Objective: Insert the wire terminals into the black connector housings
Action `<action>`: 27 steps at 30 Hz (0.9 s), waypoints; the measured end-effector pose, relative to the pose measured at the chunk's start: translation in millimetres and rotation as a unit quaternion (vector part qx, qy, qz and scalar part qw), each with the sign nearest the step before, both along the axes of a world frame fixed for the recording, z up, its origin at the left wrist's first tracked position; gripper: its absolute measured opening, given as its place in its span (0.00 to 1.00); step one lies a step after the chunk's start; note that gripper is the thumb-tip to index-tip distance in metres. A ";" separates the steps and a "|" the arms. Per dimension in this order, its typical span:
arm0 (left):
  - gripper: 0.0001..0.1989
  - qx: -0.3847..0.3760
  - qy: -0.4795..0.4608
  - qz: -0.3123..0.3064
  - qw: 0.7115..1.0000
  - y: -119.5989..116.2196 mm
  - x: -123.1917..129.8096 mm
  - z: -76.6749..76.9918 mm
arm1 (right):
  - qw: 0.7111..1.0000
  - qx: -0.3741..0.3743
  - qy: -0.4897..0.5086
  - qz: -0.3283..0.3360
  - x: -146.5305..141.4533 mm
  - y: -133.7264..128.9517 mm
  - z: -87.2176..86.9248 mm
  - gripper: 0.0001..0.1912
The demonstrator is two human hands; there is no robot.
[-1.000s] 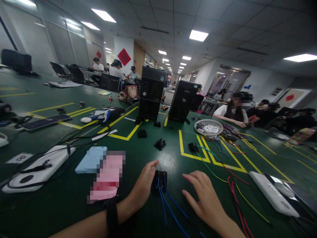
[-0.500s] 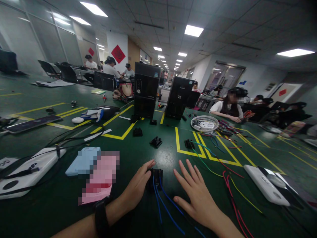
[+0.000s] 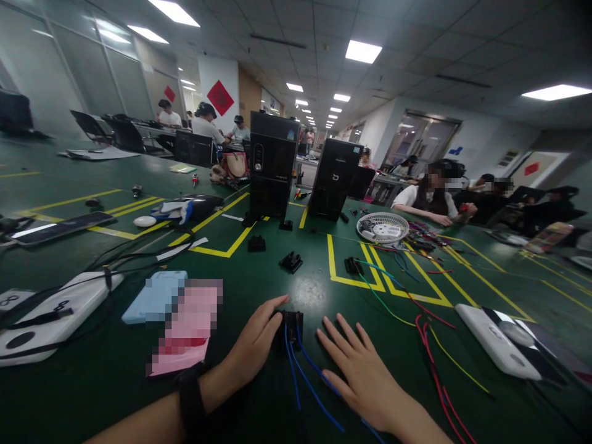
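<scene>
A small black block (image 3: 293, 330) with blue wires (image 3: 308, 376) running from it toward me sits on the green table (image 3: 259, 283). My left hand (image 3: 256, 339) rests on its edge just left of the block, fingers extended, thumb beside the block's side; nothing shows in its grasp. To the right of the block, my right hand (image 3: 363, 370) lies palm down with fingers spread, its thumb by one blue wire. More black blocks (image 3: 291, 262) stand further forward, and one (image 3: 354, 266) has green and blue-green wires.
Two black computer towers (image 3: 272, 166) stand ahead. A white round basket (image 3: 382, 228) sits beside loose wires at the right. Nearer are red wires (image 3: 435, 364), a white device (image 3: 494, 342), a blue case (image 3: 155, 296) and a pink item (image 3: 192, 320). A person (image 3: 432, 194) sits at right.
My right hand has shifted slightly left, closer to the block. My left hand and the block look almost unchanged.
</scene>
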State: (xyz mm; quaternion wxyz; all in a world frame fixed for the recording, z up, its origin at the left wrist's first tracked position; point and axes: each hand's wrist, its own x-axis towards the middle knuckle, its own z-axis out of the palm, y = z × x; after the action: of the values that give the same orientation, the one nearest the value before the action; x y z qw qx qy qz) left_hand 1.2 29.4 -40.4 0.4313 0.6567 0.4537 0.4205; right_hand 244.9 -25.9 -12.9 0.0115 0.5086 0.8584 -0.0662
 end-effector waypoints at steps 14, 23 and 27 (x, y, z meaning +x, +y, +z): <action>0.23 0.056 0.010 0.064 0.996 1.8 -5.8 8.8 | 1.000 -0.030 0.001 0.002 -0.4 0.1 -3.4 0.31; 0.21 0.105 0.045 0.053 0.992 -3.7 -0.7 8.4 | 0.999 -0.037 0.004 -0.007 -0.6 0.7 -1.5 0.31; 0.24 0.114 0.133 0.016 0.984 -7.3 -1.7 10.3 | 0.999 -0.036 0.023 -0.015 -1.2 1.3 0.5 0.29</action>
State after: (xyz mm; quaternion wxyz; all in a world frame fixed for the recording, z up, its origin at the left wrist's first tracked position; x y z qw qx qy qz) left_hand -0.5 22.1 -30.1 0.2825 0.7446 0.4665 0.3849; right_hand 243.7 -24.6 -12.4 0.0090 0.5189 0.8478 -0.1092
